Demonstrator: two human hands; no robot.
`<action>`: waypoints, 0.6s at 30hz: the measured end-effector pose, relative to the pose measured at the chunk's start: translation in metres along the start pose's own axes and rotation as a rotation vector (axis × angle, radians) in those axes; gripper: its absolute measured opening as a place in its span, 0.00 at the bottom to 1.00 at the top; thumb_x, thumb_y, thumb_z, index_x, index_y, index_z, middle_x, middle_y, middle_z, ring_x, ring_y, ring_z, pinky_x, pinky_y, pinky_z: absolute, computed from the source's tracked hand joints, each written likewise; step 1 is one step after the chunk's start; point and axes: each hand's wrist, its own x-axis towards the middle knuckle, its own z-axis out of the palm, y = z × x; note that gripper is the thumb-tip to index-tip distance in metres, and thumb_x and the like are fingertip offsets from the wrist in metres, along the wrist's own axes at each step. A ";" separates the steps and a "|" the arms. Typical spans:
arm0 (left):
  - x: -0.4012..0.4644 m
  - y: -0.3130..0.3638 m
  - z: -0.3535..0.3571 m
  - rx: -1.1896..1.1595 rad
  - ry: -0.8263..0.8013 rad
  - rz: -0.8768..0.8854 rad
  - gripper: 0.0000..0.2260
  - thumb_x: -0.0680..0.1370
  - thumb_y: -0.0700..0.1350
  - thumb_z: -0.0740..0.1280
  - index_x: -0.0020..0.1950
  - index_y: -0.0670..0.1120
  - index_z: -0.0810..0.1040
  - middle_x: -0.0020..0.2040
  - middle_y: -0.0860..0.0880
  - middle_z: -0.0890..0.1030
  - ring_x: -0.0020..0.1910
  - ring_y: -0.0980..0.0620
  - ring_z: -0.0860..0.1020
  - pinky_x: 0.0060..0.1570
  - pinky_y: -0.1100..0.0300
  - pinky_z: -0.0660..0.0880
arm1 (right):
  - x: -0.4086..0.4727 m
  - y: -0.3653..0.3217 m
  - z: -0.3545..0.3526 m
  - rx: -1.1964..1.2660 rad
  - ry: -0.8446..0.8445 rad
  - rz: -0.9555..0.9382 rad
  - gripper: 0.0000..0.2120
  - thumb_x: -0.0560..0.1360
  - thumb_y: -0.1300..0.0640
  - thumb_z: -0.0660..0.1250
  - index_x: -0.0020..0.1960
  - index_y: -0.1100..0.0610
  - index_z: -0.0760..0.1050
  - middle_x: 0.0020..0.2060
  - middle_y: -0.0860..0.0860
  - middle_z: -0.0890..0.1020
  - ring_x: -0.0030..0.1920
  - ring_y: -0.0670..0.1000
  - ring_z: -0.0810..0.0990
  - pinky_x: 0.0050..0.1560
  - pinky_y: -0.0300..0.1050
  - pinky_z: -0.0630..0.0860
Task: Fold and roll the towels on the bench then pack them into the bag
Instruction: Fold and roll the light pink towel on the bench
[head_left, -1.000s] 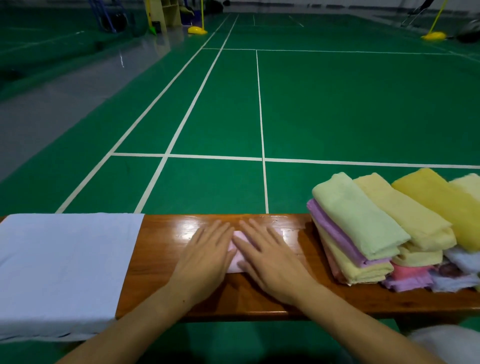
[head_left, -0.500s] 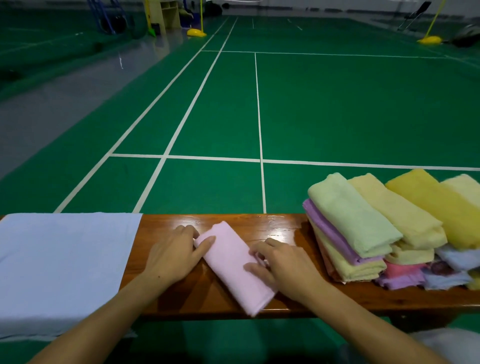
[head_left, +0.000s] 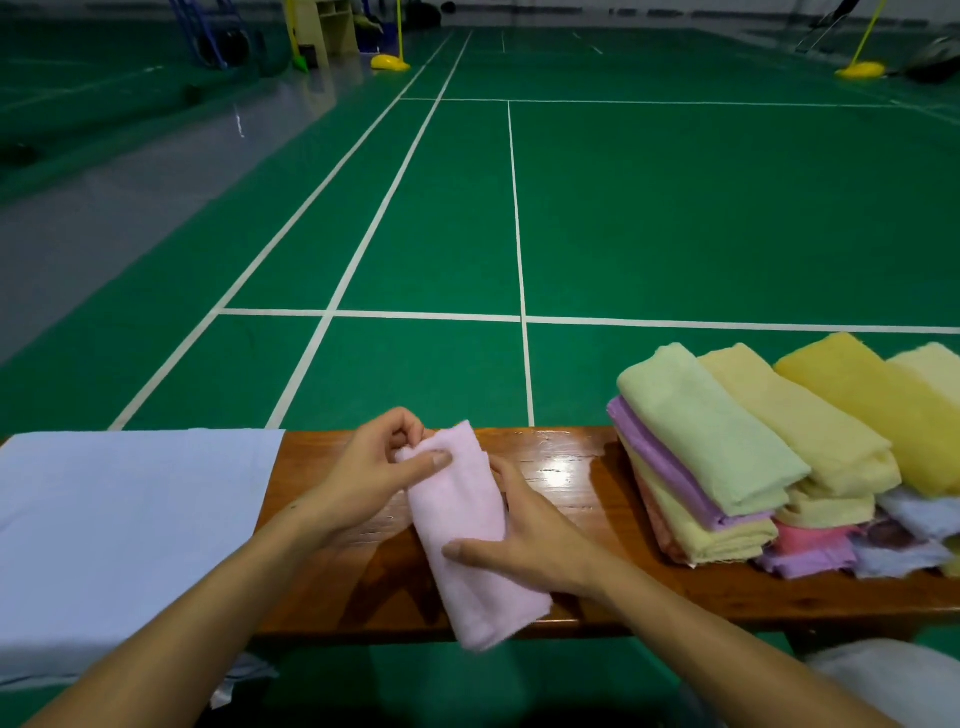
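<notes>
Fingers (head_left: 415, 462) of both hands, flat a second ago, are now clamped on the pink towel (head_left: 467, 525), lifted off the surface (head_left: 571, 467) for rolling.

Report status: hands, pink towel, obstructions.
Left hand pinches far end of pink towel; right hand grips its middle. Towel folded, not rolled, overhanging bench edge. Nothing in the way.

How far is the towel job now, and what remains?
Early stage. The pink towel is folded into a narrow strip; the left hand pinches its far end and the right hand holds its middle, likely to start rolling. The stack of towels on the bench waits. No bag visible.
</notes>
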 end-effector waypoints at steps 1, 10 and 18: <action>0.001 0.001 -0.002 -0.009 0.040 0.008 0.18 0.72 0.58 0.78 0.45 0.47 0.74 0.40 0.43 0.75 0.41 0.50 0.72 0.42 0.50 0.69 | -0.002 -0.001 -0.001 -0.003 -0.013 -0.011 0.49 0.72 0.40 0.80 0.81 0.44 0.53 0.74 0.41 0.70 0.69 0.42 0.73 0.62 0.36 0.73; 0.035 0.006 0.044 0.015 0.189 0.011 0.12 0.76 0.42 0.80 0.45 0.41 0.77 0.43 0.47 0.79 0.43 0.52 0.77 0.46 0.57 0.74 | -0.053 -0.001 -0.035 -0.397 0.196 -0.040 0.34 0.81 0.44 0.66 0.79 0.34 0.51 0.67 0.45 0.75 0.50 0.44 0.76 0.49 0.44 0.79; 0.087 0.023 0.114 0.083 0.188 0.026 0.13 0.76 0.51 0.79 0.54 0.51 0.77 0.57 0.53 0.79 0.51 0.50 0.80 0.55 0.51 0.78 | -0.064 0.015 -0.051 -0.802 0.394 0.260 0.26 0.83 0.50 0.66 0.76 0.46 0.60 0.69 0.56 0.67 0.57 0.55 0.80 0.55 0.46 0.83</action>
